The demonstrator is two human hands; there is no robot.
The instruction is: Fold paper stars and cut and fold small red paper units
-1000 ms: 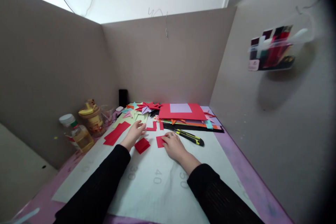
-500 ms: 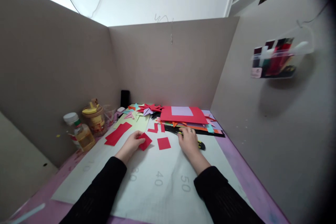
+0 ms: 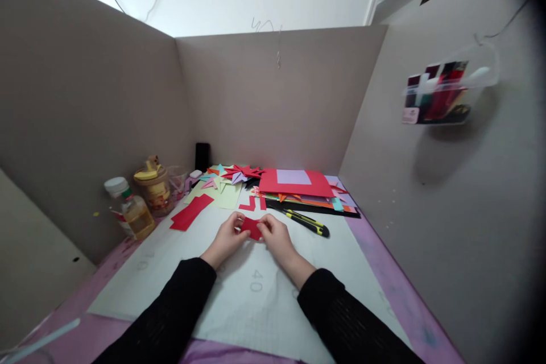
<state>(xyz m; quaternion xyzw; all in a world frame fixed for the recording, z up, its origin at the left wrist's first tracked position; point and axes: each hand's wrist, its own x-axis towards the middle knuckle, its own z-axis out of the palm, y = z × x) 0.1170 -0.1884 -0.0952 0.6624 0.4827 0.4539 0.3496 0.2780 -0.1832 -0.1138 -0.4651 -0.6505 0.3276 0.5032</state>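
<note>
Both hands have come together since the earlier frame: left hand [image 3: 228, 235] and right hand [image 3: 275, 234] each pinch the red paper piece [image 3: 251, 228] just above the worktop [image 3: 256, 301], near the yellow-black utility knife [image 3: 306, 222].

A: Red paper piece [image 3: 251, 227] — small, flat-coloured, edges look folded or layered; exact shape unclear, partly hidden by fingers.

B: Position?

A: Middle of the white mat [image 3: 256, 296], nearer its far half. Held between both hands: left hand [image 3: 228, 236] pinches its left edge, right hand [image 3: 275, 234] pinches its right edge.

B: Flat or lifted?

A: Low over the mat, roughly level; cannot tell if it touches. The yellow-and-black utility knife [image 3: 306, 222] lies just to its right, apart from it.
</note>
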